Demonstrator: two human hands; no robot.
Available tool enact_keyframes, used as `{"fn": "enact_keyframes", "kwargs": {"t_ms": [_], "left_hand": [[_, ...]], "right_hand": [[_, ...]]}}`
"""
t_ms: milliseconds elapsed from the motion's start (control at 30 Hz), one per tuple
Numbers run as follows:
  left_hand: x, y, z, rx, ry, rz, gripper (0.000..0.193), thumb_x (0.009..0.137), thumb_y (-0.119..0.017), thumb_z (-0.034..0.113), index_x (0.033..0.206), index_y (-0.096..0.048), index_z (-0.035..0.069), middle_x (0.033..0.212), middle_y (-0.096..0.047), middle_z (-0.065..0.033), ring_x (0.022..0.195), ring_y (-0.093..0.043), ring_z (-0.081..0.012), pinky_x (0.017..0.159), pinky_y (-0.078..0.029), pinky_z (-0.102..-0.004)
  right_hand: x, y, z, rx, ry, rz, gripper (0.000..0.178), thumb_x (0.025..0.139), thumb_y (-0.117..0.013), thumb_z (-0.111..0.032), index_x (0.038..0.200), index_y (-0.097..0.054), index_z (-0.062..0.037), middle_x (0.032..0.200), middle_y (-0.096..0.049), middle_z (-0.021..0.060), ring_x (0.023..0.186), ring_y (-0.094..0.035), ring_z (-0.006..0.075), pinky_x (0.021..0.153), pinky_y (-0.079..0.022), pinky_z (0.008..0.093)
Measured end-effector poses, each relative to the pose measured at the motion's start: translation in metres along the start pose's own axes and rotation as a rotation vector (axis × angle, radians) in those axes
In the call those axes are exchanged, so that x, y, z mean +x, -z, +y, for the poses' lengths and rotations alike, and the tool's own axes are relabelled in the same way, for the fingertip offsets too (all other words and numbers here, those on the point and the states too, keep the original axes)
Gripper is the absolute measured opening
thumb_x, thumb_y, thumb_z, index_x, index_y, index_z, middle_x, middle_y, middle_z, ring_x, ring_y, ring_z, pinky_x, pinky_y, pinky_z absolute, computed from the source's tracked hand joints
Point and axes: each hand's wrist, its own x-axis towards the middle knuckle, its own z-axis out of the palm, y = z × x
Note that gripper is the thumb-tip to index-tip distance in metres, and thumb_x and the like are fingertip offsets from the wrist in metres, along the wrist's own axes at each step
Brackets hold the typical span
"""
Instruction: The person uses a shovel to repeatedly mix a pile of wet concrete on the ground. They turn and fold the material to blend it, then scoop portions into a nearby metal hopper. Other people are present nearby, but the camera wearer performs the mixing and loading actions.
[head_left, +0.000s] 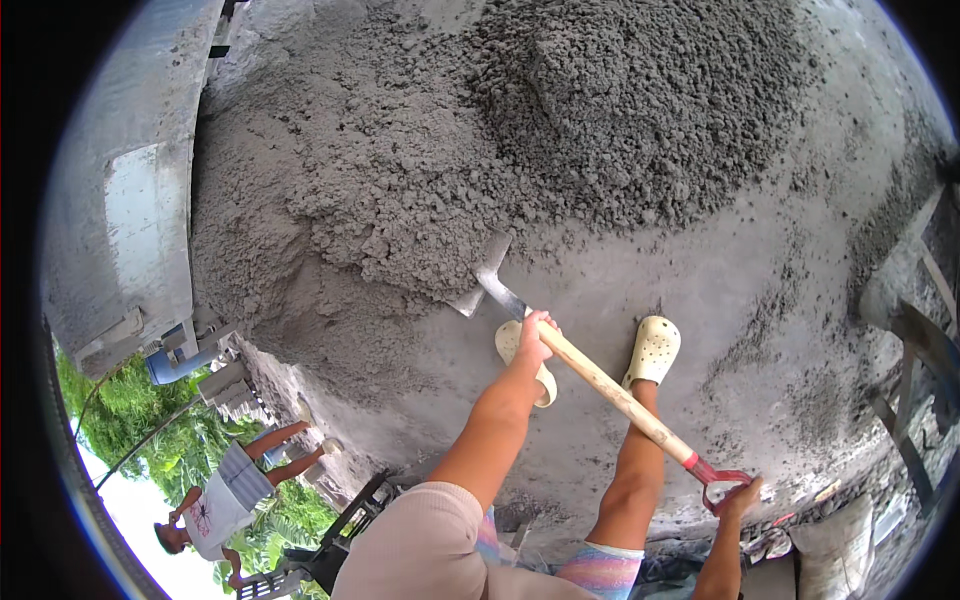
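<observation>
My left hand (537, 333) is wrapped round the wooden shaft of a shovel (610, 390), low down near its metal neck. My right hand (738, 497) grips the red D-shaped handle at the shovel's other end. The shaft slants from the lower right up toward the middle. At its far end the metal blade (490, 268) meets the near edge of a heap of loose grey mix (390, 200); part of the blade may be hidden by it. A darker, coarser heap (640, 110) adjoins it at the far right.
My feet, in cream clogs (655, 348), stand on the grey floor (730, 270) below the blade. A metal sheet (150, 200) borders the heap at left. Another person (225, 495) stands at lower left near greenery. Sacks (835, 550) and metal bars (905, 430) lie at right.
</observation>
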Motion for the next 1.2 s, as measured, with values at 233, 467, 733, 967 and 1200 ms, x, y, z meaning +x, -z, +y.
{"fn": "enact_keyframes", "kwargs": {"t_ms": [233,467,733,967,1200], "left_hand": [[-0.059,0.012,-0.061,0.099,0.151,0.013,0.015,0.065,-0.061,0.014,0.069,-0.046,0.011,0.066,-0.047,-0.0016,0.061,-0.048,-0.0164,0.062,-0.042,-0.0343],[-0.139,-0.012,-0.105,0.295,0.187,-0.055,0.015,0.066,-0.060,0.015,0.071,-0.046,0.012,0.063,-0.046,-0.0023,0.058,-0.048,-0.0172,0.060,-0.042,-0.0353],[-0.197,-0.117,-0.090,0.614,-0.103,-0.061,0.014,0.065,-0.060,0.009,0.072,-0.048,0.008,0.063,-0.048,-0.0052,0.054,-0.050,-0.0184,0.052,-0.044,-0.0371],[-0.239,-0.242,-0.030,0.983,-0.518,-0.010,0.031,0.058,-0.066,0.006,0.086,-0.055,-0.002,0.081,-0.055,-0.0120,0.073,-0.054,-0.0235,0.065,-0.046,-0.0358],[-0.327,-0.264,-0.013,1.039,-0.728,-0.018,0.030,0.061,-0.067,0.009,0.083,-0.053,-0.004,0.078,-0.055,-0.0089,0.069,-0.054,-0.0184,0.063,-0.046,-0.0323]], "right_hand": [[-0.048,0.112,-0.036,-0.074,0.081,0.220,0.041,0.077,-0.046,-0.041,0.054,-0.046,-0.0074,0.046,-0.036,-0.0004,0.038,-0.032,0.0118,0.036,-0.025,0.0281],[-0.079,0.236,-0.001,-0.086,-0.140,0.297,0.045,0.075,-0.046,-0.044,0.054,-0.049,-0.0041,0.042,-0.038,0.0029,0.033,-0.036,0.0163,0.033,-0.031,0.0320],[-0.110,0.229,0.013,0.090,-0.509,0.044,0.040,0.076,-0.044,-0.046,0.077,-0.055,-0.0068,0.067,-0.053,0.0062,0.055,-0.052,0.0203,0.044,-0.042,0.0351],[-0.114,0.186,-0.040,-0.050,-0.983,-0.889,0.034,0.081,-0.042,-0.042,0.081,-0.057,-0.0108,0.067,-0.057,0.0077,0.057,-0.056,0.0230,0.042,-0.042,0.0368],[-0.133,0.163,-0.055,-0.271,-1.041,-1.000,0.033,0.076,-0.052,-0.044,0.065,-0.050,-0.0140,0.054,-0.050,0.0051,0.045,-0.050,0.0178,0.041,-0.041,0.0315]]}}
